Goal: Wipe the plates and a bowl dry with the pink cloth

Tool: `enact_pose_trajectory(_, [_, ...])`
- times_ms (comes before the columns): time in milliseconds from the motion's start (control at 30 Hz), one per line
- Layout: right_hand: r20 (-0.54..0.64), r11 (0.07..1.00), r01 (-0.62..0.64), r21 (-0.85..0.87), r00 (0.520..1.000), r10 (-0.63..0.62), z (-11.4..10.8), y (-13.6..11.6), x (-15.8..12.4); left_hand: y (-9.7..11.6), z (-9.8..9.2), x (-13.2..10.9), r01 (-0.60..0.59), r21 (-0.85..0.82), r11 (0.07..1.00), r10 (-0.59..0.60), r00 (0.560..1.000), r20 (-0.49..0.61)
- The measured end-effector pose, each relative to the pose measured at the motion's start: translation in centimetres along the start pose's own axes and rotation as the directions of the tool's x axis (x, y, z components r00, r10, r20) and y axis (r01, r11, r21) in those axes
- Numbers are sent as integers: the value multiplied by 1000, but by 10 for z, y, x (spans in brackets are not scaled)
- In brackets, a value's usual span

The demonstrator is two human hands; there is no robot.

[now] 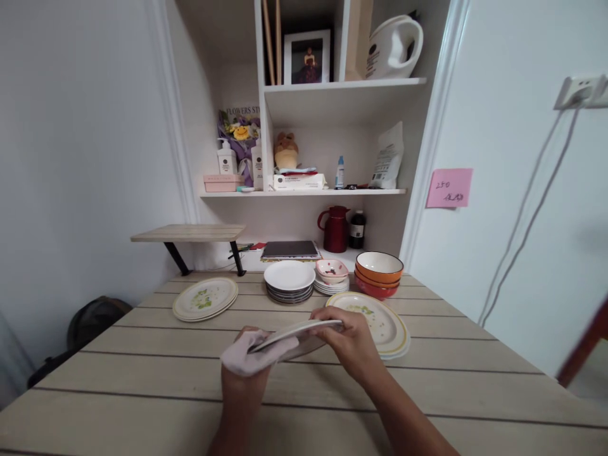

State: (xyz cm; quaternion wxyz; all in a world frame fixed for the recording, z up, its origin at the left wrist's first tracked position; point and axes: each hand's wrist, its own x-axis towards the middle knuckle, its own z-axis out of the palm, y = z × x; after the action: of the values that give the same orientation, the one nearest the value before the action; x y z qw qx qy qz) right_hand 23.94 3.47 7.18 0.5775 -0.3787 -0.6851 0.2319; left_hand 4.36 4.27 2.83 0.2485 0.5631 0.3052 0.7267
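Note:
Tilted nearly edge-on above the table's middle is a light-coloured plate [295, 331], held between both hands. My right hand [350, 342] pinches its right edge, thumb against the near side and fingers over the far side. A pale pinkish cloth [254, 356] wraps round the plate's left edge, and my left hand [247, 373] grips through it. Most of the left fingers are hidden by the cloth. Just behind my right hand lies a stack of oval plates [389, 322] with a yellow rim and floral print. Similar oval plates [205, 299] lie at the left.
Along the table's back stand a stack of round plates [289, 275], small bowls [332, 270] on small white plates [331, 287], and orange and red bowls [379, 268]. A raised wooden shelf [190, 233] stands back left. Behind are a red jug [335, 229] and a dark bottle [357, 230].

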Motion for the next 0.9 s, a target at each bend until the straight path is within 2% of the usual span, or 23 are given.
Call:
enact_pose_trajectory(100, [-108, 972, -138, 189, 981, 160, 10, 3, -1, 5, 2, 2, 188, -57, 980, -196, 962, -189])
enact_pose_trajectory(200, [-186, 841, -208, 500, 922, 339, 23, 3, 0, 8, 7, -1, 330, -88, 940, -341, 899, -274])
enact_pose_trajectory(267, [-187, 679, -189, 709, 879, 440, 31, 1, 0, 7, 12, -4, 407, -142, 902, -430, 873, -231])
enact_pose_trajectory(333, [-140, 544, -177, 820, 860, 491, 38, 0, 0, 5, 16, -8, 449, -197, 871, -484, 853, -196])
enact_pose_trajectory(433, [-56, 438, -210, 874, 852, 521, 43, 2, -2, 0, 19, -11, 451, -252, 856, -501, 844, -191])
enact_pose_trajectory(500, [33, 400, -283, 872, 849, 528, 43, 5, -3, -2, 18, -10, 467, -290, 835, -522, 839, -153])
enact_pose_trajectory(567, [121, 422, -379, 824, 845, 522, 40, 6, -2, -1, 17, -7, 493, -321, 808, -549, 828, -110])
enact_pose_trajectory(600, [134, 468, -403, 786, 851, 508, 38, 6, -1, 0, 15, -5, 492, -321, 809, -549, 828, -116])
enact_pose_trajectory(633, [111, 538, -395, 745, 868, 484, 35, 6, 0, 0, 14, -4, 478, -296, 827, -533, 834, -143])
enact_pose_trajectory(700, [-26, 713, -292, 637, 917, 399, 27, 4, 4, 2, 11, -2, 414, -166, 895, -443, 867, -228])
enact_pose_trajectory(767, [-198, 888, -142, 438, 948, 250, 18, 1, 7, 1, 5, -1, 288, 29, 957, -270, 923, -275])
enact_pose_trajectory(800, [-270, 954, -60, 294, 952, 144, 13, 0, 8, 0, 2, -1, 185, 126, 975, -148, 955, -256])
enact_pose_trajectory(833, [-314, 991, 25, 133, 949, 18, 9, -1, 8, -1, 0, -1, 50, 217, 975, -4, 978, -206])
enact_pose_trajectory(867, [-325, 993, 113, -30, 938, -117, 5, -2, 8, -2, -3, -1, -104, 298, 949, 148, 981, -126])
enact_pose_trajectory(900, [-306, 965, 198, -173, 920, -244, 2, -3, 8, -2, -6, 0, -254, 368, 894, 281, 959, -21])
